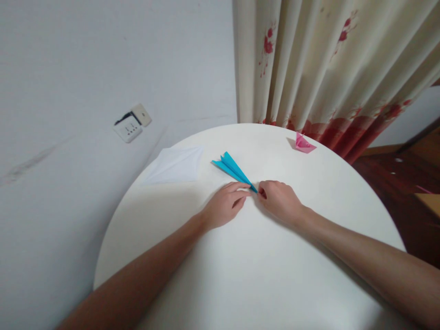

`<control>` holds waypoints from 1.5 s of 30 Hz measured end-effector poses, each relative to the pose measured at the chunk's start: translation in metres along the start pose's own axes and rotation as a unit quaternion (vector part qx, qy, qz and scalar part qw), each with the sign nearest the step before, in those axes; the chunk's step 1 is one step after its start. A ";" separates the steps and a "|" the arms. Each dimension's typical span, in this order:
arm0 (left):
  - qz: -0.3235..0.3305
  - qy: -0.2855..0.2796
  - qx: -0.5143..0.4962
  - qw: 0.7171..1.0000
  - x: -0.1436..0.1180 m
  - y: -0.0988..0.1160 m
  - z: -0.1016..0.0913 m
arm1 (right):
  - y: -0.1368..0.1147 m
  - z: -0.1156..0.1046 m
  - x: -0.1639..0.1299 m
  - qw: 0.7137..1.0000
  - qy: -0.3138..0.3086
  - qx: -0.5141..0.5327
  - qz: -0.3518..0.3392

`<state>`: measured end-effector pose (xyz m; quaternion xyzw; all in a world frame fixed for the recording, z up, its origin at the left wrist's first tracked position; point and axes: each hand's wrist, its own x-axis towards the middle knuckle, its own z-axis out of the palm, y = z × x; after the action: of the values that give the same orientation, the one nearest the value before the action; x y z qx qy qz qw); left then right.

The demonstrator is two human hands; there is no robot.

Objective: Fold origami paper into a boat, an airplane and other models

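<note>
A blue folded paper (pixel 235 170) lies slantwise on the round white table, its notched wide end pointing away to the left and its narrow tip towards me. Near that tip, the fingertips of my left hand (pixel 227 204) close on the paper from the left side. My right hand (pixel 280 199) is curled, with thumb and forefinger pinching the very end of the tip. The right fingers partly cover the point, so its exact fold is hidden.
A white sheet with crease lines (pixel 175 165) lies at the table's left back edge. A pink paper boat (pixel 304 144) stands at the right back edge. Behind are a wall with a socket (pixel 129 128) and a flowered curtain (pixel 309 68). The white table (pixel 220 284) has a curved rim.
</note>
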<state>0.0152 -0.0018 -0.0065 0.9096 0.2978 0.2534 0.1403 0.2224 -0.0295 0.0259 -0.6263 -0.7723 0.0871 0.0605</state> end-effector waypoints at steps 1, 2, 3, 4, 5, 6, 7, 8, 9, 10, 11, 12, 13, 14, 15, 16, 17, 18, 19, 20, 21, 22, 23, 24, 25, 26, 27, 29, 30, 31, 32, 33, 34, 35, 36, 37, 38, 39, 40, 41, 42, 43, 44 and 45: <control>-0.002 -0.005 0.008 1.000 0.000 0.000 0.000 | -0.001 0.000 0.000 1.000 0.002 -0.003 -0.002; -0.002 -0.012 0.014 1.000 0.000 0.000 0.000 | -0.001 0.000 0.000 1.000 0.005 -0.004 -0.003; -0.001 -0.019 0.018 1.000 0.000 0.000 0.000 | -0.001 0.001 -0.001 1.000 0.008 -0.005 -0.005; 0.000 -0.024 0.019 1.000 0.000 0.000 -0.001 | -0.001 0.001 -0.001 1.000 0.010 -0.006 -0.005; 0.002 -0.026 0.018 0.999 0.000 0.000 -0.001 | -0.001 0.001 -0.001 1.000 0.012 -0.007 -0.005; 0.004 -0.026 0.016 1.000 0.000 0.000 -0.001 | -0.002 0.002 -0.001 1.000 0.013 -0.008 -0.004; 0.006 -0.023 0.012 1.000 0.001 0.001 -0.002 | -0.002 0.002 -0.002 1.000 0.013 -0.009 -0.001; 0.008 -0.016 0.006 1.000 0.001 0.001 -0.002 | -0.002 0.002 -0.002 1.000 0.012 -0.010 0.002; 0.010 -0.008 -0.001 1.000 0.001 0.001 -0.002 | -0.002 0.003 -0.002 1.000 0.012 -0.011 0.005; 0.013 0.001 -0.009 1.000 0.002 0.001 -0.002 | -0.003 0.003 -0.003 1.000 0.013 -0.012 0.008; 0.015 0.009 -0.016 1.000 0.002 0.001 -0.002 | -0.004 0.003 -0.003 1.000 0.014 -0.011 0.010; 0.017 0.014 -0.024 0.999 0.002 0.002 -0.002 | -0.004 0.004 -0.003 1.000 0.015 -0.010 0.012; 0.019 0.017 -0.030 0.999 0.002 0.002 -0.002 | -0.005 0.004 -0.003 1.000 0.016 -0.008 0.014; 0.021 0.018 -0.035 0.999 0.002 0.002 -0.002 | -0.005 0.004 -0.002 1.000 0.017 -0.006 0.018; 0.022 0.019 -0.039 0.999 0.002 0.002 -0.002 | -0.005 0.004 -0.001 1.000 0.018 -0.004 0.024; 0.024 0.022 -0.043 0.999 0.002 0.001 -0.001 | -0.004 0.005 0.000 0.999 0.018 -0.001 0.031; 0.026 0.025 -0.046 0.998 0.001 0.001 -0.001 | -0.002 0.005 0.002 0.999 0.019 0.001 0.041; 0.027 0.028 -0.048 0.998 0.001 0.001 -0.001 | 0.000 0.005 0.005 0.998 0.021 0.003 0.051; 0.029 0.031 -0.050 0.998 0.001 0.000 0.000 | 0.004 0.005 0.009 0.998 0.024 0.005 0.063; 0.030 0.034 -0.050 0.998 0.001 0.000 0.000 | 0.009 0.005 0.013 0.997 0.028 0.006 0.075; 0.031 0.035 -0.051 0.998 0.001 -0.001 0.000 | 0.015 0.005 0.018 0.995 0.034 0.007 0.088; 0.031 0.035 -0.051 0.998 0.001 -0.001 0.000 | 0.022 0.005 0.022 0.994 0.041 0.008 0.101; 0.032 0.036 -0.051 0.998 0.001 -0.002 0.000 | 0.030 0.005 0.027 0.992 0.050 0.008 0.115; 0.032 0.036 -0.052 0.997 0.001 -0.002 0.000 | 0.038 0.004 0.032 0.990 0.060 0.009 0.129; 0.032 0.036 -0.053 0.997 0.001 -0.002 0.000 | 0.047 0.004 0.036 0.987 0.068 0.010 0.145; 0.032 0.036 -0.054 0.997 0.001 -0.002 0.000 | 0.055 0.004 0.041 0.985 0.075 0.010 0.156; 0.032 0.035 -0.056 0.997 0.001 -0.002 0.000 | 0.064 0.003 0.044 0.982 0.082 0.008 0.169; 0.033 0.034 -0.058 0.997 0.001 -0.002 0.000 | 0.079 0.003 0.051 0.976 0.098 0.007 0.192; 0.033 0.033 -0.059 0.997 0.001 -0.001 0.000 | 0.085 0.003 0.054 0.974 0.103 0.011 0.201; 0.033 0.032 -0.059 0.997 0.001 -0.001 0.000 | 0.090 0.003 0.057 0.971 0.111 0.014 0.209; 0.033 0.030 -0.060 0.997 0.001 -0.001 0.000 | 0.094 0.003 0.060 0.969 0.117 0.017 0.215; 0.032 0.029 -0.059 0.997 0.001 -0.001 0.000 | 0.097 0.004 0.062 0.967 0.123 0.020 0.221; 0.032 0.028 -0.059 0.997 0.001 -0.001 -0.001 | 0.100 0.005 0.064 0.965 0.128 0.022 0.228; 0.032 0.027 -0.058 0.997 0.001 -0.001 -0.001 | 0.101 0.005 0.066 0.963 0.133 0.026 0.234; 0.032 0.026 -0.057 0.998 0.001 -0.001 -0.001 | 0.102 0.006 0.067 0.961 0.136 0.030 0.241; 0.032 0.025 -0.056 0.998 0.001 -0.001 -0.001 | 0.103 0.007 0.068 0.959 0.139 0.035 0.246; 0.032 0.023 -0.056 0.998 0.001 -0.002 -0.001 | 0.103 0.007 0.070 0.957 0.141 0.040 0.251; 0.032 0.021 -0.055 0.998 0.001 -0.002 -0.001 | 0.103 0.008 0.070 0.956 0.143 0.044 0.254; 0.032 0.019 -0.055 0.998 0.001 -0.002 -0.001 | 0.103 0.008 0.071 0.955 0.145 0.047 0.255; 0.030 0.018 -0.055 0.998 0.001 -0.002 -0.001 | 0.103 0.009 0.071 0.955 0.146 0.048 0.256; 0.029 0.018 -0.055 0.998 0.001 -0.002 -0.001 | 0.103 0.009 0.072 0.954 0.146 0.048 0.256; 0.028 0.018 -0.055 0.998 0.001 -0.002 -0.001 | 0.103 0.009 0.072 0.954 0.146 0.049 0.256; 0.028 0.019 -0.056 0.998 0.001 -0.002 -0.001 | 0.103 0.009 0.071 0.954 0.146 0.050 0.256; 0.027 0.021 -0.058 0.998 0.000 -0.003 -0.001 | 0.102 0.009 0.071 0.954 0.146 0.051 0.256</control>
<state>0.0138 0.0006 -0.0065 0.9023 0.2606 0.2929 0.1793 0.3037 0.0601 -0.0056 -0.8049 -0.5635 0.0465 0.1803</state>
